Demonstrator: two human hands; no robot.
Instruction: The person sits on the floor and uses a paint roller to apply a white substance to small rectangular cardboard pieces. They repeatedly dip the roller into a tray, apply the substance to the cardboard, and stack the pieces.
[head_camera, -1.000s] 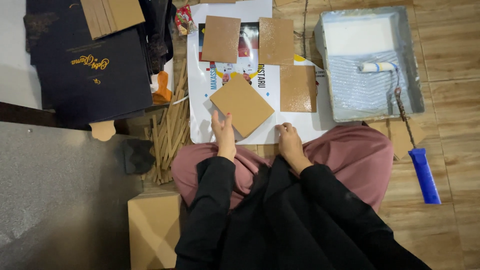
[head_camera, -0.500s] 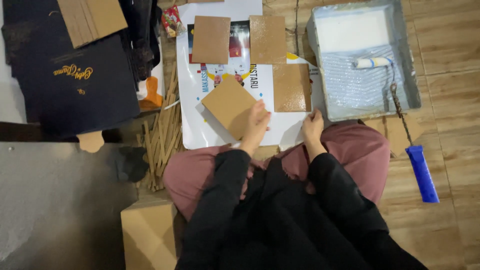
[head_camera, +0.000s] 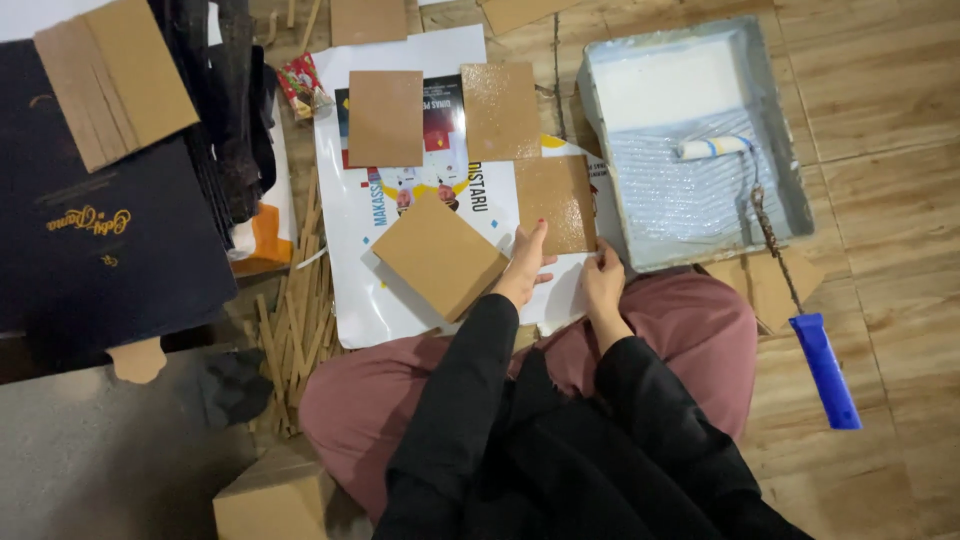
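You sit on the wooden floor (head_camera: 880, 180) with your knees in dusty-pink cloth and your black sleeves reaching forward; spread before you lies a white printed poster sheet (head_camera: 360, 290), and to its left a big dark navy board (head_camera: 100, 250) with a stack of plain cardboard pieces (head_camera: 115, 80) on its upper corner; on the right stands a grey paint tray (head_camera: 780, 150) with white liquid in its deep end, and a paint roller (head_camera: 790, 270) lies in it, its blue handle out over the floor; a bundle of thin wooden sticks (head_camera: 295, 330) lies between poster and board. On the poster sit four brown cardboard squares; the tilted cardboard square (head_camera: 440, 255) is nearest you, and your left hand (head_camera: 525, 265) rests at its right edge, fingers stretched out flat and clasping nothing; the glossy cardboard square (head_camera: 555, 203) lies just beyond, touching the fingertips; your right hand (head_camera: 603, 285) lies on the poster's lower edge beside the tray, loosely curled, gripping nothing that shows; two more squares (head_camera: 385, 118) lie further up the sheet.
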